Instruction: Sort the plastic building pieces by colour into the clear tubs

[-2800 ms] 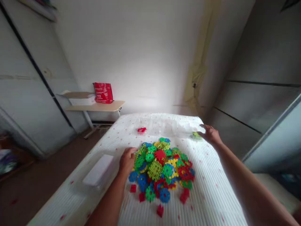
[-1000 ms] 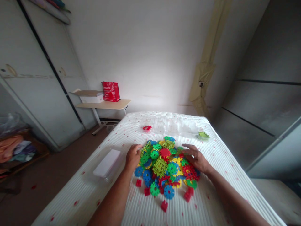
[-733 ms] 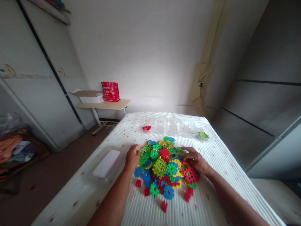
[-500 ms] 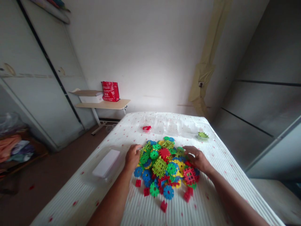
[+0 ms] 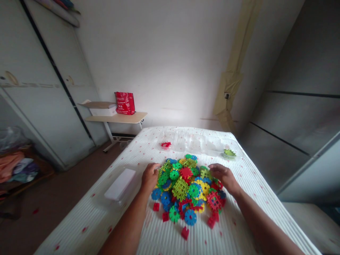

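A heap of plastic building pieces lies in front of me, with blue discs (image 5: 190,217), green discs (image 5: 174,214) and yellow-green lattice squares (image 5: 180,188). My left hand (image 5: 150,177) rests against the heap's left side, fingers curved and thumb apart, beside a tilted yellow-green square (image 5: 165,166). I see nothing held in it; part of its fingers is hidden. On the right, my right hand (image 5: 224,176) is open over the heap's edge, fingers stretched left near a green lattice piece (image 5: 205,173). Below it lies a red lattice square (image 5: 214,201).
Loose red pieces (image 5: 185,232) lie on the white ribbed cover (image 5: 127,226). At left is a clear plastic box with a white block (image 5: 120,185). Clear trays (image 5: 195,143) at the back hold a red piece (image 5: 166,144) and a green piece (image 5: 229,152). A side table (image 5: 127,118) carries a red bag (image 5: 124,103).
My right hand has moved slightly right, uncovering more of the green lattice piece. Pieces at the heap's right side have shifted a little. My left hand has stayed in place.
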Motion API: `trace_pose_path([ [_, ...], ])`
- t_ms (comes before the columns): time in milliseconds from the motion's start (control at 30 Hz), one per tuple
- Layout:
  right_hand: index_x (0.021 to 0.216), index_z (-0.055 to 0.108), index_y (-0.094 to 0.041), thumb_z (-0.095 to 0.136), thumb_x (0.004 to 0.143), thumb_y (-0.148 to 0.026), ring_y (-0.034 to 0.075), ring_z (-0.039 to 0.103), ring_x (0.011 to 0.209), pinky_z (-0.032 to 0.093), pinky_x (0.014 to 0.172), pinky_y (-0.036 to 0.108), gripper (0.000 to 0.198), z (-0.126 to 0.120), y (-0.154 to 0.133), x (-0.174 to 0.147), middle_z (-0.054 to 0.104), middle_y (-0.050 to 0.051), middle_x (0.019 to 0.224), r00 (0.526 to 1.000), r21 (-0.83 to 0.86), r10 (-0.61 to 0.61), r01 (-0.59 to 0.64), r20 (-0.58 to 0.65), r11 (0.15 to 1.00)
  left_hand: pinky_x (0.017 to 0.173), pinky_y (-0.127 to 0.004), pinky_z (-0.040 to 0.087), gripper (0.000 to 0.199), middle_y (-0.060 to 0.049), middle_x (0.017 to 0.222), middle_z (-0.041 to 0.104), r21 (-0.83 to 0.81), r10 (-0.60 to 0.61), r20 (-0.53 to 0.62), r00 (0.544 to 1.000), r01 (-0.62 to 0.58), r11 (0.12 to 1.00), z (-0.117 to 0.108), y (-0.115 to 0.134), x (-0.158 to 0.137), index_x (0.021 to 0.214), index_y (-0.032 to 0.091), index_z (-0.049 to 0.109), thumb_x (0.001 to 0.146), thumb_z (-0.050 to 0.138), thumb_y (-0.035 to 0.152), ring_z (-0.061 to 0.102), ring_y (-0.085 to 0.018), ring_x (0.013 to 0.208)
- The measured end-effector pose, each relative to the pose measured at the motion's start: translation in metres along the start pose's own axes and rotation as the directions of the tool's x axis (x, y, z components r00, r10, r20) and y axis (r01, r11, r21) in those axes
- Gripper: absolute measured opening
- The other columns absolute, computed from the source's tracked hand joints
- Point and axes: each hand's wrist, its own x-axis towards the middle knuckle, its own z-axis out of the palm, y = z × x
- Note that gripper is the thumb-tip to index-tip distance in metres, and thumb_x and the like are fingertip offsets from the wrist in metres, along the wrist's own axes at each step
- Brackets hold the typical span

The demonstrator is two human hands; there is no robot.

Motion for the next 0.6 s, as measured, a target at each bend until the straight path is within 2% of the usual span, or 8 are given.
trace_pose_path([
  [100, 0.077, 0.064, -0.017, 0.070, 0.058, -0.035, 0.016, 0.057, 0.065, 0.047, 0.061, 0.030, 0.027, -0.006, -0.002, 0.002, 0.065, 0.002, 0.072, 0.992, 0.143, 0.055, -0.039, -0.110, 0.989, 0.091, -0.031, 0.045, 0.030, -0.005, 0.097, 0.064, 0.002, 0.005, 0.010, 1.000, -0.005, 1.000, 0.000, 0.000, 0.000, 0.092, 0.018, 0.064, 0.072, 0.044, 0.008, 0.059, -0.017, 0.096],
  [267, 0.073, 0.063, -0.017, 0.072, 0.058, -0.039, 0.017, 0.056, 0.066, 0.046, 0.064, 0.032, 0.028, -0.008, -0.009, 0.002, 0.064, 0.003, 0.070, 0.960, 0.146, 0.034, 0.007, -0.277, 0.989, 0.091, -0.030, 0.045, 0.030, -0.004, 0.097, 0.064, 0.001, -0.001, 0.011, 1.000, 0.001, 1.000, 0.000, 0.000, 0.000, 0.091, 0.020, 0.064, 0.072, 0.044, 0.008, 0.059, -0.016, 0.097],
  [500, 0.071, 0.063, -0.017, 0.069, 0.058, -0.036, 0.015, 0.054, 0.059, 0.044, 0.058, 0.030, 0.024, 0.001, -0.003, 0.007, 0.063, 0.001, 0.065, 0.971, 0.151, 0.094, -0.061, -0.220, 0.987, 0.091, -0.031, 0.045, 0.030, -0.005, 0.098, 0.064, 0.009, 0.006, 0.014, 1.000, -0.006, 1.000, -0.001, 0.001, 0.000, 0.092, 0.019, 0.063, 0.072, 0.043, 0.009, 0.058, -0.016, 0.097],
  [600, 0.072, 0.063, -0.018, 0.068, 0.058, -0.034, 0.015, 0.054, 0.060, 0.045, 0.059, 0.030, 0.022, 0.002, 0.001, 0.009, 0.063, 0.001, 0.066, 0.967, 0.168, 0.101, -0.063, -0.232, 0.984, 0.091, -0.030, 0.044, 0.029, -0.005, 0.098, 0.064, 0.015, 0.001, 0.017, 1.000, -0.001, 1.000, -0.001, 0.001, 0.000, 0.092, 0.019, 0.063, 0.073, 0.043, 0.009, 0.058, -0.017, 0.097],
])
